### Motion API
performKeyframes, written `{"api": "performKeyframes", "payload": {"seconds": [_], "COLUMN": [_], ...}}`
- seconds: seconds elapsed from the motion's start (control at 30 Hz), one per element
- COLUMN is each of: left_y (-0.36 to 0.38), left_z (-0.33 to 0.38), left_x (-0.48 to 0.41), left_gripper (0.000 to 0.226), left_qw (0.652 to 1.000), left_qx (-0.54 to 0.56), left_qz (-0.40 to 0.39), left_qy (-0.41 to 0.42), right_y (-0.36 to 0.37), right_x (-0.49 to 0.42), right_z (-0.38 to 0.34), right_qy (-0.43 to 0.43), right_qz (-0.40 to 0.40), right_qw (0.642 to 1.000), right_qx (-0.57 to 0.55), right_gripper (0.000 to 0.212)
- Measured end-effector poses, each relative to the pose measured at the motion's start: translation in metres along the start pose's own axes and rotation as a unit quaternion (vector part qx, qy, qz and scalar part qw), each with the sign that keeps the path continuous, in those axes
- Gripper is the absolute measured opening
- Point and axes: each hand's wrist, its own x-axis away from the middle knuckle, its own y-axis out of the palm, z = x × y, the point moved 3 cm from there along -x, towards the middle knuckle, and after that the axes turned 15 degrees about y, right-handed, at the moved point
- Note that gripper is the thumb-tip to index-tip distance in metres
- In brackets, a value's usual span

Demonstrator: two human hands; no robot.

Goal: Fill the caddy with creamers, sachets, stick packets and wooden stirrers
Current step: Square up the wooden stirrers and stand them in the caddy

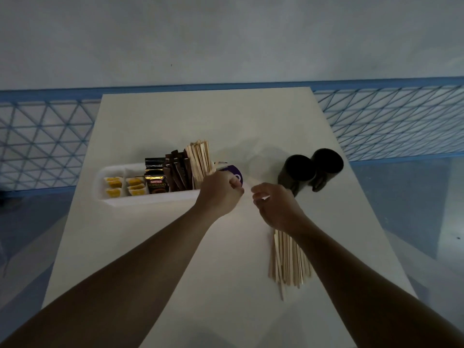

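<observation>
**A:** Quick status, how far along?

**B:** Mostly done, I'd say. The caddy [150, 198] sits on the counter [200, 247], left of middle. Its 2 left compartments hold yellow creamers [113, 183]. Next come black sachets [155, 183], then brown stick packets [177, 169] standing up. After those is a bunch of stirrers [199, 156], upright and leaning a bit.

**A:** What's left?

**B:** A pile of loose stirrers [288, 259] lies flat on the near right of the counter, well apart from the caddy. My guess is those go in next.

**A:** Left hand?

**B:** The left hand [221, 192] is at the caddy's right end, right by the foot of the standing stirrers. Its fingers [236, 183] are curled. The back of the hand hides what they hold, so I cannot tell. A purple item [234, 172] shows just behind it. Whether that is in the caddy or beside it, I cannot tell.

**A:** Right hand?

**B:** The right hand [276, 207] hovers over the far end of the loose pile. Its fingers [258, 194] are curled in, with the thumb close to the forefinger. There's a pale sliver there, maybe 1 stirrer pinched, but it's too blurry to tell.

**A:** Anything else?

**B:** 2 black cups [300, 169] stand on the counter right of the hands, close together and apart from the caddy.

**A:** Which step?

**B:** Looks like the stirrer step. All 4 kinds are in the caddy, so only topping up remains.
</observation>
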Motion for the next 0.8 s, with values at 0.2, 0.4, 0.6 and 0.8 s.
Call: {"api": "performKeyframes", "payload": {"seconds": [0.2,0.4,0.6,0.8], "left_y": [0.053,0.096,0.123,0.143], "left_z": [0.007,0.022,0.039,0.045], "left_x": [0.020,0.045,0.059,0.066], "left_gripper": [0.019,0.025,0.034,0.061], "left_qw": [0.991,0.967,0.972,0.983], "left_qx": [0.014,0.018,-0.024,-0.039], "left_qz": [-0.106,-0.204,-0.212,-0.133], "left_qy": [-0.084,-0.153,-0.095,-0.117], "right_y": [-0.016,-0.035,-0.034,-0.020], "right_x": [0.020,0.033,0.039,0.046], "right_z": [0.051,0.101,0.137,0.141], "right_qy": [0.061,0.128,0.205,0.197], "right_qz": [-0.001,0.025,0.041,0.026], "right_qw": [0.998,0.991,0.978,0.980], "right_qx": [0.018,0.010,0.002,0.011], "right_gripper": [0.027,0.018,0.043,0.036]}}
